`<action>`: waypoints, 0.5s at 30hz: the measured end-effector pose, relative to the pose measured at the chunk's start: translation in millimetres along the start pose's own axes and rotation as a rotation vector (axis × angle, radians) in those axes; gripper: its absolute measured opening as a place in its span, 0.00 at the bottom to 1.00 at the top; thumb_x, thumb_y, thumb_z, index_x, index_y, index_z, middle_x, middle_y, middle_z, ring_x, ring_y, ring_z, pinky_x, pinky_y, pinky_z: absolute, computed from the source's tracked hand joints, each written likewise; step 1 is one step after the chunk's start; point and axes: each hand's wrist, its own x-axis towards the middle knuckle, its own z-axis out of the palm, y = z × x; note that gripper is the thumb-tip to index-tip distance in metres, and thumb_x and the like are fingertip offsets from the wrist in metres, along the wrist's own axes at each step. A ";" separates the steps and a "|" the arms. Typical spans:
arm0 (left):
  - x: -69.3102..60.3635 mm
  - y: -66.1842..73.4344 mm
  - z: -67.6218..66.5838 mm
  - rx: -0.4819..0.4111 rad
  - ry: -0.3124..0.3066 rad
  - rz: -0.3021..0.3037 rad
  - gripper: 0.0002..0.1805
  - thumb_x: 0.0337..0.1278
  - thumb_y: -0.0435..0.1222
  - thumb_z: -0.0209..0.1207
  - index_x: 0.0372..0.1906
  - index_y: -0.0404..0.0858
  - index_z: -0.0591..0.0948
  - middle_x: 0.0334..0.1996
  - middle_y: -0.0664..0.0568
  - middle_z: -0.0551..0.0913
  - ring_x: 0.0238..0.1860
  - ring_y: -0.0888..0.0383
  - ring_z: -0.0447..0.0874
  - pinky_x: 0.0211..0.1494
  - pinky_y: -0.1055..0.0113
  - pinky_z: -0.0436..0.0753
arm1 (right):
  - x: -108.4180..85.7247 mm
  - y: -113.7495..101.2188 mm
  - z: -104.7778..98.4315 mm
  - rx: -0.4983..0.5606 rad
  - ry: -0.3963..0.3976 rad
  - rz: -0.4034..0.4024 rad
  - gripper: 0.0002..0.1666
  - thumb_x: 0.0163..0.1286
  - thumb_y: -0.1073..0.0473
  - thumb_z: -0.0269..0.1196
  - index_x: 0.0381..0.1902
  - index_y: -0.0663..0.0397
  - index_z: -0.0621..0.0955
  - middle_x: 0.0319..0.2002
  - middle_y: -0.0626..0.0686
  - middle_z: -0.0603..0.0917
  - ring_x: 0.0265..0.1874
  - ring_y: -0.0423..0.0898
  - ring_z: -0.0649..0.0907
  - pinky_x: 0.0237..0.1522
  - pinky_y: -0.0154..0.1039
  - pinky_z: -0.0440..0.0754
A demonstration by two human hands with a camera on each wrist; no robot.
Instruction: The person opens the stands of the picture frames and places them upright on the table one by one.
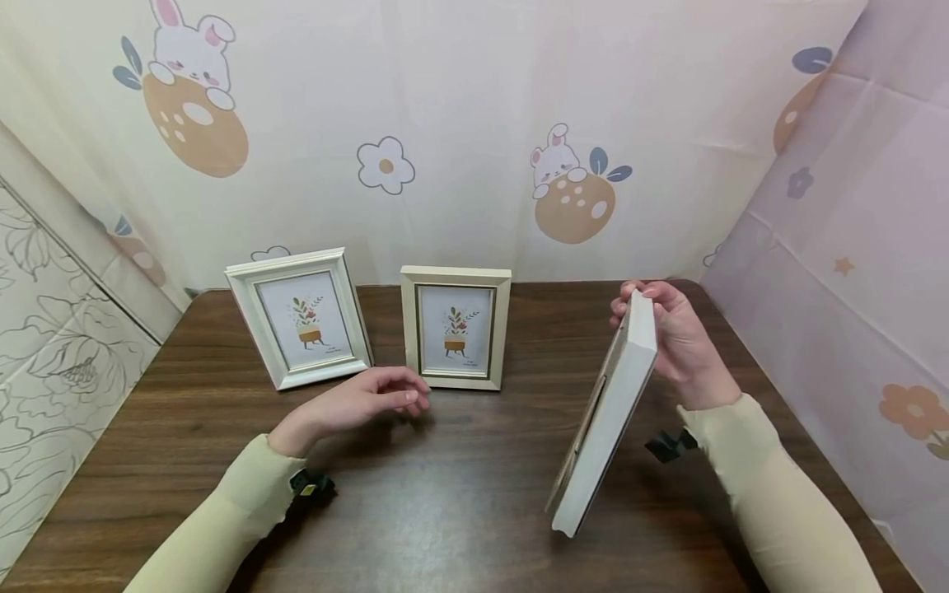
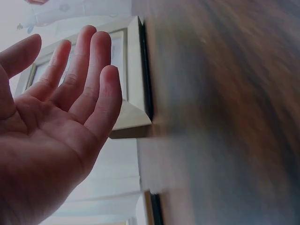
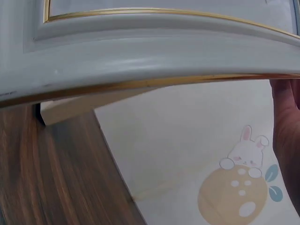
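Note:
My right hand (image 1: 685,342) grips a white picture frame (image 1: 611,428) by its upper end and holds it tilted, narrow edge toward the head view. Gold trim lines this white frame (image 3: 140,51) in the right wrist view, where only a sliver of the hand (image 3: 287,126) shows. My left hand (image 1: 363,403) hovers low over the table with relaxed fingers and nothing in them. Just beyond its fingertips stands a cream picture frame (image 1: 506,329). Behind the wrist, another white picture frame (image 1: 248,329) stands turned slightly. In the left wrist view the palm (image 2: 56,131) faces the camera.
The dark wooden table (image 1: 445,494) runs back to a patterned curtain (image 1: 460,99) with rabbits and flowers. A similar cloth (image 1: 853,272) hangs along the right side. A floral-line panel (image 1: 59,387) borders the left.

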 end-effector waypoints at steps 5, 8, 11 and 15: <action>8.4 6.7 5.8 0.010 -0.040 0.031 0.19 0.75 0.39 0.53 0.58 0.28 0.75 0.50 0.39 0.83 0.52 0.41 0.81 0.58 0.50 0.79 | 5.0 4.0 3.3 0.041 0.016 0.018 0.10 0.71 0.73 0.57 0.44 0.69 0.85 0.47 0.63 0.84 0.45 0.56 0.83 0.53 0.48 0.82; 13.6 10.1 11.6 0.011 -0.067 0.056 0.18 0.75 0.38 0.53 0.58 0.28 0.75 0.50 0.38 0.83 0.53 0.40 0.81 0.59 0.51 0.78 | 6.4 3.7 5.7 0.062 0.042 0.044 0.11 0.73 0.73 0.56 0.41 0.69 0.85 0.46 0.63 0.84 0.44 0.56 0.83 0.52 0.48 0.83; 18.2 14.6 18.2 0.026 -0.098 0.082 0.18 0.75 0.38 0.53 0.57 0.27 0.75 0.51 0.36 0.83 0.54 0.38 0.80 0.60 0.54 0.78 | 6.7 2.9 8.3 0.072 0.093 0.059 0.14 0.76 0.72 0.53 0.39 0.67 0.86 0.44 0.62 0.85 0.42 0.55 0.83 0.50 0.46 0.83; 23.7 22.4 27.2 0.053 -0.121 0.104 0.15 0.75 0.37 0.53 0.56 0.32 0.77 0.50 0.37 0.83 0.53 0.39 0.81 0.59 0.60 0.79 | 7.2 2.2 9.5 0.087 0.136 0.070 0.19 0.78 0.72 0.48 0.37 0.66 0.87 0.42 0.61 0.84 0.41 0.55 0.83 0.48 0.46 0.84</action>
